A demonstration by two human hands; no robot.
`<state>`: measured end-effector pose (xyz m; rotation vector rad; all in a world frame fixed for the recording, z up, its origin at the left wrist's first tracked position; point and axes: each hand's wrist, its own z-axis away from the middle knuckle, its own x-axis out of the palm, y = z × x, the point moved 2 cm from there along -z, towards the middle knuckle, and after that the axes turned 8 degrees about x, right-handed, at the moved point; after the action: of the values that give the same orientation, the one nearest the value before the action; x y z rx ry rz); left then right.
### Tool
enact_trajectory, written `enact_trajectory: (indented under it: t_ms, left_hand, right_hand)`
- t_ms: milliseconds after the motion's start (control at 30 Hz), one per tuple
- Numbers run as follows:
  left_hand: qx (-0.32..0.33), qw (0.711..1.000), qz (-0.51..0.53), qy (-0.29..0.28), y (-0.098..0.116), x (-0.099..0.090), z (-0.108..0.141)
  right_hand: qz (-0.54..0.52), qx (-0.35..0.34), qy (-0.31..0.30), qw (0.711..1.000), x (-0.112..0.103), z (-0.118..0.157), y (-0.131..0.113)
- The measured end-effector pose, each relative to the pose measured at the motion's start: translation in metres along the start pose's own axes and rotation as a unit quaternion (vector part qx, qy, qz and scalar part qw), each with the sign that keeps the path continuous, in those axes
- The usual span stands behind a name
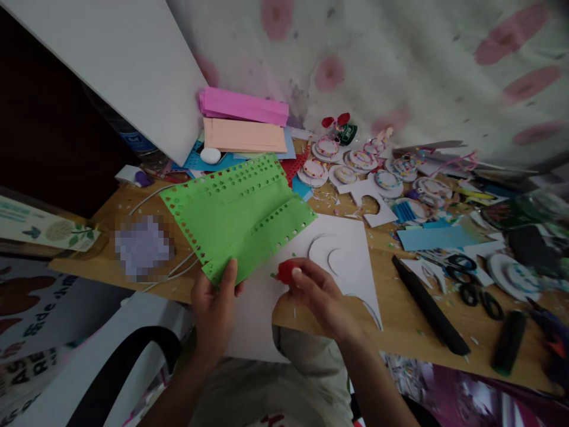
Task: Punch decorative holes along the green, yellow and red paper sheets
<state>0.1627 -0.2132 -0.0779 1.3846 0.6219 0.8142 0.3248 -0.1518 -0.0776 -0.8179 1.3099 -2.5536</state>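
My left hand [217, 308] grips the near corner of a sheet of green paper [213, 225], thumb on top. Small flower-shaped holes run along the sheet's edges and in rows across it, and the sheet is creased. My right hand [317, 290] is closed around a small red paper punch [288, 271], just right of the green sheet and apart from it. Tiny green bits lie by the punch. Beneath both hands is white card [342, 237] with curved cuts and a rounded piece cut from its near edge.
Pink paper [244, 107] and peach paper [244, 135] are stacked at the back. Several beaded paper discs [362, 160] crowd the back right. Scissors [480, 296], a black cutter-like tool [429, 305] and a dark cylinder [509, 343] lie at right. A white cable [178, 273] crosses the left.
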Motion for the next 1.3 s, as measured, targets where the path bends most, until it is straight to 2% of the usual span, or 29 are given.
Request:
enact_trajectory:
  t_ms: [100, 267, 500, 733, 967, 1133, 1300]
  left_hand:
    - [0.008, 1.000, -0.019, -0.016, 0.002, 0.004, 0.006]
    - [0.062, 0.995, -0.059, -0.049, 0.007, 0.007, 0.016]
    - [0.077, 0.993, -0.075, -0.050, 0.011, 0.007, 0.018]
    - [0.117, 0.987, -0.104, -0.044, 0.016, 0.008, 0.020]
    - [0.128, 0.983, -0.114, -0.059, 0.014, 0.008, 0.021]
    - [0.179, 0.970, -0.149, -0.071, 0.009, 0.005, 0.022]
    - [0.195, 0.961, -0.132, -0.146, -0.001, 0.003, 0.024]
  right_hand:
    - [0.017, -0.010, -0.015, 1.000, 0.013, 0.004, 0.005]
    - [-0.011, -0.019, -0.034, 0.999, 0.026, 0.006, 0.007]
    - [-0.008, -0.024, -0.043, 0.999, 0.022, 0.010, 0.007]
    - [0.002, -0.014, -0.042, 0.999, 0.024, 0.013, 0.005]
    - [0.001, -0.011, -0.036, 0.999, 0.022, 0.014, 0.006]
    - [0.008, 0.000, -0.018, 1.000, 0.021, 0.015, 0.007]
    - [0.012, 0.010, -0.009, 1.000, 0.023, 0.015, 0.001]
